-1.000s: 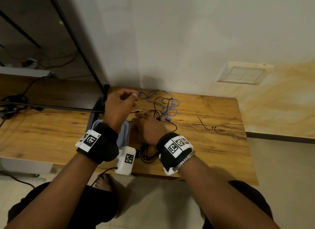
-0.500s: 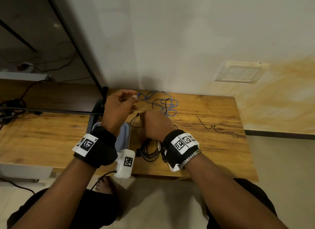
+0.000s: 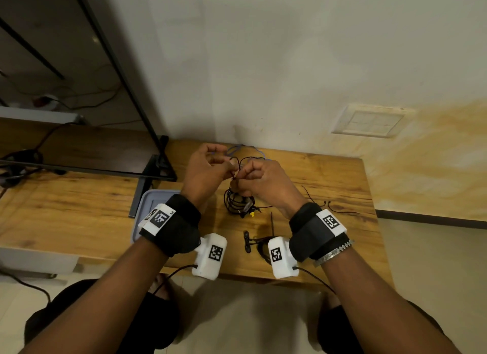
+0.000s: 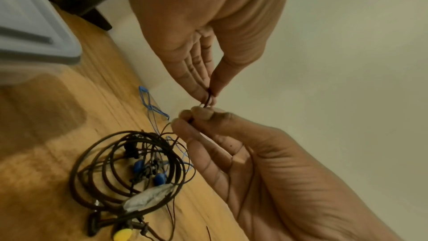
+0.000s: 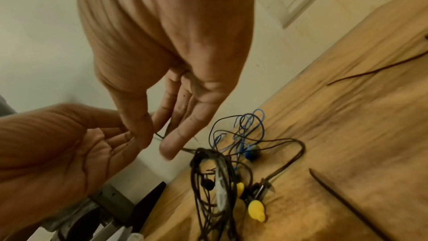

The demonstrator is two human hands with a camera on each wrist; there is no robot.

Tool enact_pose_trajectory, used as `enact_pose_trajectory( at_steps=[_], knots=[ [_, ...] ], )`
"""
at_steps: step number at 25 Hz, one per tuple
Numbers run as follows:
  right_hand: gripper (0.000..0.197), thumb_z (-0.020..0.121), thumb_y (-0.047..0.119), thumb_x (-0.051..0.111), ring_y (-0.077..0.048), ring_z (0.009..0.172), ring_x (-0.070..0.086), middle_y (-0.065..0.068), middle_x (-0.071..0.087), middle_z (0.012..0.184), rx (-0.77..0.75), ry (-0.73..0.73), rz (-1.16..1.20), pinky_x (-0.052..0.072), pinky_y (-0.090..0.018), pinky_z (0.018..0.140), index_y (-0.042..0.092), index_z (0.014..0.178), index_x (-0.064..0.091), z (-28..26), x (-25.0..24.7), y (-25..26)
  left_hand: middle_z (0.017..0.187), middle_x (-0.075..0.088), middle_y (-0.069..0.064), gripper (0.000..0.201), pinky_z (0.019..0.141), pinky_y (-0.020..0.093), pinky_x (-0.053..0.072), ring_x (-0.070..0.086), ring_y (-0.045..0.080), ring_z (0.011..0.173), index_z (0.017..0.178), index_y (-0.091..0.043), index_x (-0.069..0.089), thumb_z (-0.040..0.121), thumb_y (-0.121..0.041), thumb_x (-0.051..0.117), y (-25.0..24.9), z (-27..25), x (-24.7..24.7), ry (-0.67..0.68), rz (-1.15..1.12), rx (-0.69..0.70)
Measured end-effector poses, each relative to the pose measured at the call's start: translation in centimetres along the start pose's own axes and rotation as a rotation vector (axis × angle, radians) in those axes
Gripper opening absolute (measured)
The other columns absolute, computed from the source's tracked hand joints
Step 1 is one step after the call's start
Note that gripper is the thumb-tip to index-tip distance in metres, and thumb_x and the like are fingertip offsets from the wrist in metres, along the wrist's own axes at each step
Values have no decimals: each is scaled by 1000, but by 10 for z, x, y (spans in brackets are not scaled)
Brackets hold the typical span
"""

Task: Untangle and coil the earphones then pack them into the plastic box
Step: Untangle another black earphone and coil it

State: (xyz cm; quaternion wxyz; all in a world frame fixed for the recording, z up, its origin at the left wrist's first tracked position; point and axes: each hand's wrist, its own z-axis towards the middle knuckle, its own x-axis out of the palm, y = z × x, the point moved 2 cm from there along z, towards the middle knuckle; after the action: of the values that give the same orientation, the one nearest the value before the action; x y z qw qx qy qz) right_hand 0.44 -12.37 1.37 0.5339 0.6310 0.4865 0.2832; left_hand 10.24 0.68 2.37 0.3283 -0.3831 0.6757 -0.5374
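Both hands are raised above the wooden table (image 3: 329, 174) and meet over a tangle of earphones. My left hand (image 3: 232, 166) pinches a thin black earphone cable (image 4: 209, 98) between thumb and forefinger. Just below it, my right hand (image 3: 241, 175) pinches the same cable (image 5: 162, 136). Under the hands lies a coiled black cable bundle (image 3: 238, 206) with yellow tips (image 5: 256, 210). Blue earphones (image 5: 249, 127) are tangled with it near the wall. The plastic box (image 3: 147, 208), lid on, sits under my left wrist.
A loose black earbud (image 3: 247, 241) and a black strip (image 3: 272, 223) lie near the front edge. Another thin black wire (image 3: 316, 198) lies to the right. A black metal stand foot (image 3: 147, 179) rests left of the box. The wall bounds the table's far edge.
My right hand has lifted off the table and come up to the left hand. Both now pinch the black cable. The coiled bundle it covered is now uncovered.
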Motion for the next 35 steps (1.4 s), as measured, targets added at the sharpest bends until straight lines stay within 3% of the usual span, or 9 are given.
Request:
enact_pose_trajectory(
  at_steps=[2, 8, 14, 17, 20, 23, 28, 32, 35],
  knots=[
    [28, 80, 13, 93, -16, 80, 73, -12, 78, 96, 0, -66, -16, 64, -33, 72, 9, 97, 71, -1, -4, -6, 97, 75, 12, 31, 84, 37, 64, 77, 22, 87, 121, -7, 62, 93, -1, 75, -2, 3, 1, -34, -50, 76],
    [32, 90, 38, 80, -19, 92, 65, 6, 69, 104, -54, -221, -770, 54, -36, 70, 24, 113, 64, -19, -4, -26, 97, 75, 5, 33, 91, 40, 65, 78, 27, 99, 125, -8, 59, 96, -3, 73, -1, 2, 9, -33, -136, 80],
    [14, 85, 27, 77, -19, 84, 70, 6, 71, 85, -40, -226, -630, 61, -41, 71, 28, 95, 68, -24, 7, -19, 118, 69, 30, 35, 87, 35, 64, 79, 21, 97, 126, -11, 59, 96, -2, 74, -5, 8, 6, -73, -240, 100],
    [12, 85, 23, 85, -7, 71, 68, 1, 76, 82, -23, -46, -418, 56, -23, 64, 23, 92, 75, -40, 10, -6, 113, 68, 23, 38, 91, 39, 64, 80, 18, 95, 130, -9, 57, 96, -1, 73, -7, 10, 1, -83, -271, 102],
    [12, 89, 15, 83, -15, 73, 68, -17, 79, 95, 132, 179, -237, 57, -29, 67, 14, 99, 78, -49, 17, -6, 110, 72, 14, 41, 92, 41, 64, 79, 21, 100, 133, -9, 57, 96, 2, 72, -8, 10, 0, -55, -263, 99],
    [15, 91, 15, 79, -15, 84, 72, -9, 79, 99, 124, 219, -412, 60, -30, 72, 16, 106, 78, -40, 25, -23, 113, 77, 15, 40, 93, 41, 64, 78, 26, 106, 132, -10, 59, 96, 1, 72, -9, 8, 3, 11, -228, 117],
    [17, 96, 16, 73, -6, 94, 68, 8, 75, 104, 10, 29, -431, 52, -18, 75, 20, 112, 77, -30, 23, -22, 108, 81, 11, 31, 89, 32, 61, 78, 15, 98, 126, -8, 66, 96, -2, 72, -8, 7, 6, 84, -103, 163],
    [15, 94, 34, 76, -4, 83, 67, 12, 73, 93, -274, -502, -437, 59, -27, 71, 25, 105, 73, -42, -20, 8, 110, 80, 11, 32, 94, 26, 57, 76, 12, 103, 128, -2, 67, 96, -3, 72, -11, 5, 4, 186, -26, 166],
    [52, 92, 39, 80, -5, 113, 61, 11, 67, 125, -216, -351, -386, 55, -29, 91, 31, 139, 59, -41, -45, 14, 104, 80, 12, 27, 91, 23, 59, 77, 14, 100, 123, -4, 70, 96, -2, 73, -12, -5, 13, 345, 122, 194]
  ],
)
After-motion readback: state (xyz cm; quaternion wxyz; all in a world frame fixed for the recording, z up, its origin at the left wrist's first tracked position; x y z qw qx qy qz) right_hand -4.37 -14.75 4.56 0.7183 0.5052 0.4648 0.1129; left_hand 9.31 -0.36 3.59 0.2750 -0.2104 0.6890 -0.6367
